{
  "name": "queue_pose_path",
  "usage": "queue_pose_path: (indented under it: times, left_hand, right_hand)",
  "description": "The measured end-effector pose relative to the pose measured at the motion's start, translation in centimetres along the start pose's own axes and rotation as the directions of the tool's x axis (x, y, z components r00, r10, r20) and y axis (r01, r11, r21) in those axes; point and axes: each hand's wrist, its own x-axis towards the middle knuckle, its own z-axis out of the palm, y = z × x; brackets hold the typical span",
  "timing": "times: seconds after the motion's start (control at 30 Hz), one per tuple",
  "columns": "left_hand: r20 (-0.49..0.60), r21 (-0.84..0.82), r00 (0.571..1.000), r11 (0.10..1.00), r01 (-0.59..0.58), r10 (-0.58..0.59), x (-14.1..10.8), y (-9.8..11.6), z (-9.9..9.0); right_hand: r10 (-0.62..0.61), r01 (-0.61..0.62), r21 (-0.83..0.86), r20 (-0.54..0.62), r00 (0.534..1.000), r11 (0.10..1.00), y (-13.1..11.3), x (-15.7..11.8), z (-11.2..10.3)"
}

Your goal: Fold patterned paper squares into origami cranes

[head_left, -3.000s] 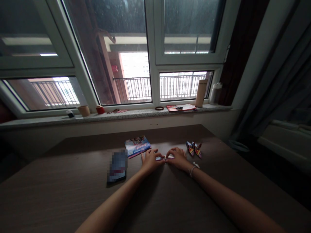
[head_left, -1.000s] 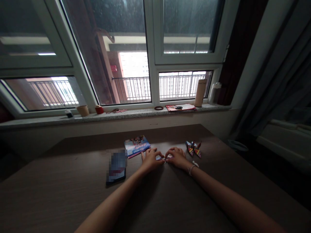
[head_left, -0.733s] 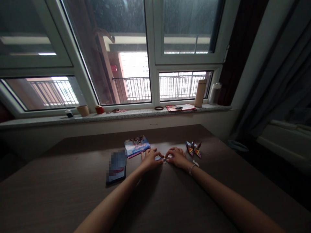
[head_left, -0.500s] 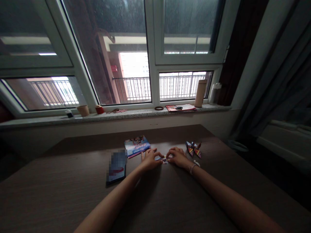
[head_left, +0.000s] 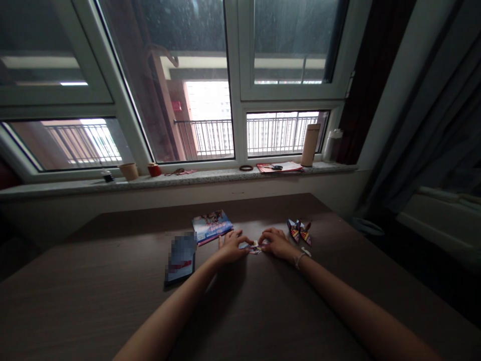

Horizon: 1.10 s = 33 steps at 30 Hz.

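Observation:
A small folded paper piece [head_left: 254, 247] with a white and coloured pattern lies on the dark wood table [head_left: 93, 296] between my hands. My left hand [head_left: 231, 246] grips its left end with the fingertips, and my right hand [head_left: 276, 243] pinches its right end. Just beyond my right hand stand two folded paper cranes [head_left: 299, 231] in dark, red and yellow paper. A colourful packet of paper [head_left: 212, 226] lies just beyond my left hand. Part of the folded piece is hidden by my fingers.
A phone [head_left: 180, 259], its surface blurred out, lies left of my left forearm. Along the stone window sill [head_left: 210, 176] stand a cup [head_left: 129, 171], a tan flask [head_left: 310, 144] and a red notebook [head_left: 280, 168]. A dark curtain [head_left: 409, 100] hangs at the right.
My hands have drawn slightly apart and lower on the table, and more of the folded paper now shows between them. The paper cranes and packet stay in place.

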Motion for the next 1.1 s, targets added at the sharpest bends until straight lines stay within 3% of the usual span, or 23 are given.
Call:
queue_pose_path:
  times: [0.33,0.87,1.1]
  left_hand:
    - [-0.02,-0.004,1.0,1.0,-0.016,0.016,-0.1,-0.3,0.4]
    - [-0.3,-0.016,0.946,0.991,-0.13,0.119,-0.8,-0.9,2.5]
    - [-0.322,0.006,0.935,0.988,-0.157,0.151,-0.9,-0.8,2.4]
  right_hand:
    - [-0.008,0.008,0.024,0.01,1.0,1.0,0.8,0.2,-0.1]
    - [-0.137,0.144,0.045,-0.145,0.98,0.989,0.6,-1.8,0.5]
    - [-0.179,0.184,0.006,-0.195,0.964,0.983,0.3,-2.1,0.7]
